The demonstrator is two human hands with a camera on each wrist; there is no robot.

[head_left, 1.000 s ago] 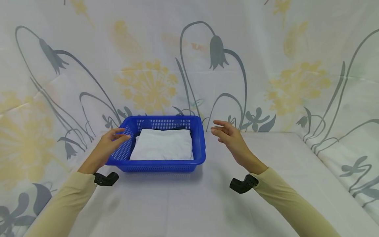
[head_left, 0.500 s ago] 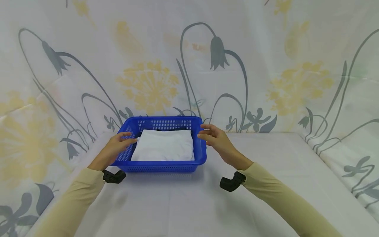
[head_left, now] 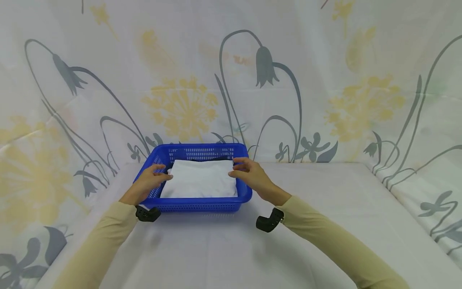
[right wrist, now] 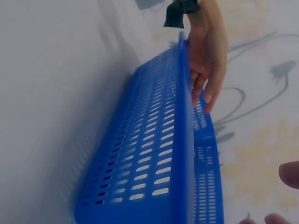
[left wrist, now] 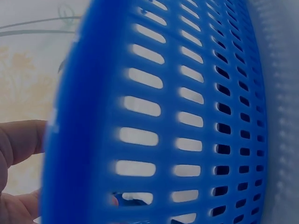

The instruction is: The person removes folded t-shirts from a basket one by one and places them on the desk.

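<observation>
A blue plastic basket (head_left: pixel 202 204) with slotted walls stands on the white-covered table, and a folded white cloth (head_left: pixel 202 178) lies inside it. My left hand (head_left: pixel 149 180) reaches over the basket's left side, fingers loosely bent and thumb tip near the cloth's left edge. Over the right rim is my right hand (head_left: pixel 254 176), its fingertips at the cloth's right edge. Neither hand grips anything. In the left wrist view the basket wall (left wrist: pixel 163 116) hides most of the left hand. The right wrist view shows the left hand (right wrist: pixel 205 70) above the far end of the rim.
Behind the basket hangs a white curtain (head_left: pixel 306 80) with grey and yellow flowers. White cloth covers the table (head_left: pixel 325 208). A dark item (head_left: pixel 220 158) shows behind the folded cloth. Black devices are strapped to both wrists.
Both hands have moved inward: the right from outside the basket leftward over its right rim, the left rightward over the left side. The basket and cloth have stayed in place.
</observation>
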